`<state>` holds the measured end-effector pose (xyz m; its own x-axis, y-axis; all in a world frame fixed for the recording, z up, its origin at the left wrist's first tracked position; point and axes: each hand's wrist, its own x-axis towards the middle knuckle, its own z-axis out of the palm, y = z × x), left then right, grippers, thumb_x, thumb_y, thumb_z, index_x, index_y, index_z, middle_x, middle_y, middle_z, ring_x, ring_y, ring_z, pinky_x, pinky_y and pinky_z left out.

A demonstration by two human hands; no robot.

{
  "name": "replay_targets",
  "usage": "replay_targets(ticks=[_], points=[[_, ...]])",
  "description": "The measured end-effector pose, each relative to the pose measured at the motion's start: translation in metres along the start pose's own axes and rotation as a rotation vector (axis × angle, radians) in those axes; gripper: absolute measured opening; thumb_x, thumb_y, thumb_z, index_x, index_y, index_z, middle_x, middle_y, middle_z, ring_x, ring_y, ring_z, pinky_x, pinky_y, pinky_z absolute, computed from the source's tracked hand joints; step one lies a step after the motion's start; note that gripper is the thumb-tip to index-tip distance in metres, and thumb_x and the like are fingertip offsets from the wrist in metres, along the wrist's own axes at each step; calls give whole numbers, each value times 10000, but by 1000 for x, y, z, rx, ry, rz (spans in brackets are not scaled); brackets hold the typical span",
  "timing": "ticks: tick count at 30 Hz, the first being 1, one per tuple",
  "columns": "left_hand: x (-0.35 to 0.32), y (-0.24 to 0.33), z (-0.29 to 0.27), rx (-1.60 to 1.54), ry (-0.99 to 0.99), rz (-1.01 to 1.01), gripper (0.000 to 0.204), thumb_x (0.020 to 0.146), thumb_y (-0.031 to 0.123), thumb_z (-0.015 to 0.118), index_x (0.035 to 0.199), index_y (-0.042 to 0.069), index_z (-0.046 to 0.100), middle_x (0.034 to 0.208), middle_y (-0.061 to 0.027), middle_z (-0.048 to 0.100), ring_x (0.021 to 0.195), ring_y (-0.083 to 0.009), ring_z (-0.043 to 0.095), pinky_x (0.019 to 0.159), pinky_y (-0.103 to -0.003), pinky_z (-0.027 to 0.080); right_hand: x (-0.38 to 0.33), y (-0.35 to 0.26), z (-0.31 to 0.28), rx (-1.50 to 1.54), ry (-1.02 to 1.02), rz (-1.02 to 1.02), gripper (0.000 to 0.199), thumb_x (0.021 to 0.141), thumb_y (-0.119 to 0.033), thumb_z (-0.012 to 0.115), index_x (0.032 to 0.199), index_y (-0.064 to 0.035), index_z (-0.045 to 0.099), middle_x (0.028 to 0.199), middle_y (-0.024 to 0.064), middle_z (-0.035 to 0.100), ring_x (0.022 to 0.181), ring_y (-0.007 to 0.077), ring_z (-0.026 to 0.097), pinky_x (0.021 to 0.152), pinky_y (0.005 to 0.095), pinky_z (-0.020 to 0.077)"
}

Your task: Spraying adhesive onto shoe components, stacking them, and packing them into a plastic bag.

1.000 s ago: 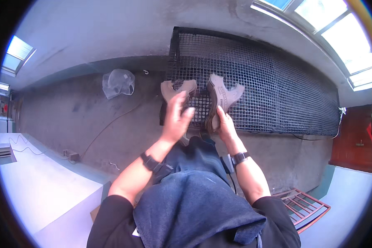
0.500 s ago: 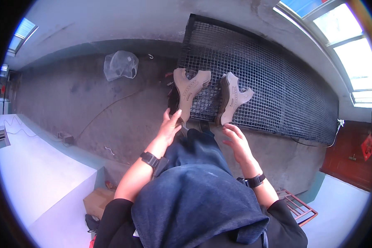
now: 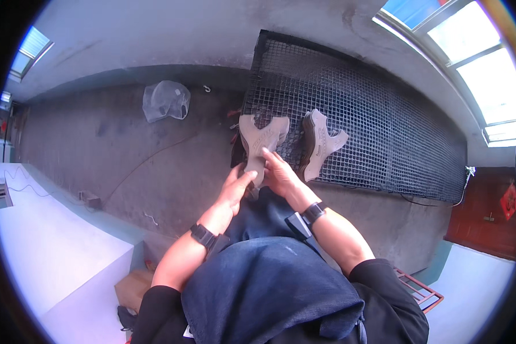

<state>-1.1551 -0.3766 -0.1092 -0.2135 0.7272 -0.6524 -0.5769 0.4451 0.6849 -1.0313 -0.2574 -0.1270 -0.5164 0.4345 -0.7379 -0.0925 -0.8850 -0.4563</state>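
Two tan shoes with pale soles face me on my outstretched legs in dark blue trousers. The left shoe [image 3: 260,139] and the right shoe [image 3: 321,143] rest against a black wire mesh panel [image 3: 384,114]. My left hand [image 3: 237,188] cups the heel of the left shoe from the left side. My right hand [image 3: 279,175] grips the same heel from the right, fingertips on the sole. Each wrist carries a black watch. The right shoe is untouched.
A crumpled clear plastic bag [image 3: 166,100] lies on the grey concrete floor to the left. A thin cable [image 3: 149,163] runs across the floor. A white surface [image 3: 51,246] is at lower left, a red metal rack [image 3: 421,289] at lower right, and windows [image 3: 481,63] at upper right.
A second ago each hand was on its own shoe. Both pulled back toward my knees, and now both have closed in on the left shoe's heel. The view has shifted slightly.
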Motion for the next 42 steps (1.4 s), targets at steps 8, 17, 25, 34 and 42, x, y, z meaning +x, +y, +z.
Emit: replay_targets(ticks=[8,17,25,34,42], points=[[-31,47,25,122,-72,583,1010,924,327,752,1605,-10,87,1618,-187,240,1522,-283,215,1237,-403,212,-41,-38,31,-768,149,-804,896,765,-150,793,1513,-17,318,1330,188,559,1227,328,573,1048,417,472],[-36,110,77,-452,6,664,711,906,325,764,1433,79,355,1349,-103,495,1238,-241,542,1038,-418,509,-166,-53,96,-1884,240,-1489,802,735,-236,778,1466,-87,484,1434,209,453,1309,382,461,1088,500,390],[-22,89,99,-466,-445,327,548,940,303,618,1398,97,398,1304,-107,535,1186,-240,603,987,-420,544,-173,-88,-6,-262,10,-654,886,869,-236,803,1560,-16,294,1469,161,475,1401,289,421,1159,413,361],[52,44,174,-230,-543,1,811,1013,291,568,1615,176,36,1466,-157,422,1319,-267,515,1047,-413,501,-133,-94,-79,-128,78,-500,631,935,-265,728,1457,-64,435,1384,80,550,1244,204,563,982,423,521],[91,-2,178,276,-317,198,776,999,382,600,1582,40,218,1512,-166,438,1371,-265,465,1101,-376,425,-89,-104,-134,-425,266,-336,670,967,-485,642,1511,-143,455,1445,65,536,1307,213,492,1023,425,420]])
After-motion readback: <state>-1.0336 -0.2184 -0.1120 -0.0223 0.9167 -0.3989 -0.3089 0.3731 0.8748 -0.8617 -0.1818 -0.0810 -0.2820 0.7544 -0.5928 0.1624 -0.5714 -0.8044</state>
